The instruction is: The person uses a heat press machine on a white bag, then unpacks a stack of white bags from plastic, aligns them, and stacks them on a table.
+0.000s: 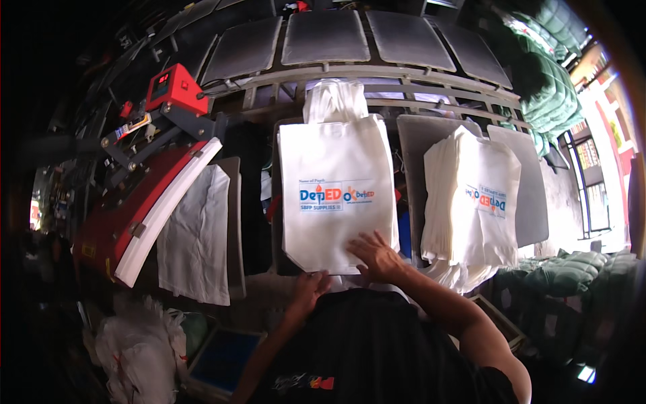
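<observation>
A white fabric tote bag with a blue and orange print lies flat on a dark platen in front of me, its handles spread past the far end. My right hand rests on the bag's lower right part, palm down with fingers spread. At the near edge, left of centre, my left hand has its fingers closed on the bag's border; part of those fingers is hidden. To the right, a thick stack of white printed tote bags lies on another grey platen.
On the left a red heat press stands raised, with its red control box above. A plain white bag lies beneath it. Several dark platens line the far side. White bundles sit lower left, green-wrapped bales at right.
</observation>
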A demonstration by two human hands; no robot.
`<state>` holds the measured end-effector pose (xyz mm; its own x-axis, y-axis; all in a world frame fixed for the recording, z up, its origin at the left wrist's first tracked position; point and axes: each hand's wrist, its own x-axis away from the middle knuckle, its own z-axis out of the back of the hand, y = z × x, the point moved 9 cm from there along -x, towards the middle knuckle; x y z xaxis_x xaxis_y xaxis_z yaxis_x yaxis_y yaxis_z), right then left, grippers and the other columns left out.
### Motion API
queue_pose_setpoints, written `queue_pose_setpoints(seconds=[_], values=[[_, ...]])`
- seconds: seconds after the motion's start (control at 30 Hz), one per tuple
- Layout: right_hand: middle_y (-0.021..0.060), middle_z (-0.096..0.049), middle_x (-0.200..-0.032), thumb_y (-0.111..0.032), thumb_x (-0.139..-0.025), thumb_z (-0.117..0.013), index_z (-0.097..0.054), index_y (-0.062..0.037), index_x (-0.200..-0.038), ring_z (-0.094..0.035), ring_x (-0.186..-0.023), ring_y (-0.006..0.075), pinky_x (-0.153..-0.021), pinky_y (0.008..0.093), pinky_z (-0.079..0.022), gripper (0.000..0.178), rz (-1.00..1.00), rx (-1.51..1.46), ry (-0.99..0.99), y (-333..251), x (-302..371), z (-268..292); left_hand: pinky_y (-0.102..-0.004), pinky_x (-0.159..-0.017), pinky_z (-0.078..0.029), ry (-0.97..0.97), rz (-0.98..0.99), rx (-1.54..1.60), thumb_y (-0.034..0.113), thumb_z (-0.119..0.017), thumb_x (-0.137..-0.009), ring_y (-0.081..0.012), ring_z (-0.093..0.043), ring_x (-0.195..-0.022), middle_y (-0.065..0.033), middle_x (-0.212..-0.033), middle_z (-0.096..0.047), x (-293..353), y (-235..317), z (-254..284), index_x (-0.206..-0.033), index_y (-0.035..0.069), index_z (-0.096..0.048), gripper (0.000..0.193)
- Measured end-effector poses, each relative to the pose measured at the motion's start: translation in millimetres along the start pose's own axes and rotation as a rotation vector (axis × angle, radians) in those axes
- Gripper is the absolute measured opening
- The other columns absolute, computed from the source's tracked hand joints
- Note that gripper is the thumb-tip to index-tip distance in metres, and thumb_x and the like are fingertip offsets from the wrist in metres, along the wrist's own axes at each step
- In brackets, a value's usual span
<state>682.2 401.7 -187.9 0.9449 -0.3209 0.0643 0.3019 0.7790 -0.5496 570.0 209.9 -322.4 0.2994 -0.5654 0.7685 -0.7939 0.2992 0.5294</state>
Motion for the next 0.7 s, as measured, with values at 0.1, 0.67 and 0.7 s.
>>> queue_pose_setpoints(seconds=[0.1, 0.67, 0.7], values=[[0.013, -0.062, -0.131, -0.007, -0.079, -0.072, -0.065, -0.008, -0.119, -0.055, -0.123, 0.036, -0.108, 0.0518, -0.041, 0.041, -0.099, -0.09, 0.376, 20.2, 21.8, 71.2, -0.0379, -0.073, -0.06, -0.06, -0.021, -0.525, 0.022, -0.073, -0.094, -0.0239, -0.071, -0.079, -0.0093, -0.099, -0.072, 10.3, 5.4, 20.0, -0.109, 0.004, -0.06, 0.027], [0.015, -0.068, -0.096, -0.009, -0.084, -0.072, -0.063, -0.0011, -0.105, -0.07, -0.084, 0.029, -0.077, 0.0384, -0.057, 0.024, -0.551, -0.48, 0.452, 94.8, 98.9, 46.6, -0.0431, -0.079, -0.056, -0.269, -0.913, -1.367, 0.007, -0.068, -0.081, -0.0352, -0.069, -0.087, -0.0163, -0.091, -0.069, 16.9, 65.7, -191.7, -0.101, 0.004, -0.068, 0.021], [0.0153, -0.068, -0.097, -0.01, -0.084, -0.072, -0.063, -0.0011, -0.105, -0.07, -0.085, 0.0291, -0.078, 0.0385, -0.057, 0.024, -0.563, -0.493, 0.444, 99.5, 102.2, 44.9, -0.0449, -0.08, -0.055, -0.242, -0.907, -1.375, 0.008, -0.067, -0.081, -0.0369, -0.068, -0.089, -0.0171, -0.093, -0.069, 14.0, 65.4, -187.0, -0.101, 0.004, -0.068, 0.02]])
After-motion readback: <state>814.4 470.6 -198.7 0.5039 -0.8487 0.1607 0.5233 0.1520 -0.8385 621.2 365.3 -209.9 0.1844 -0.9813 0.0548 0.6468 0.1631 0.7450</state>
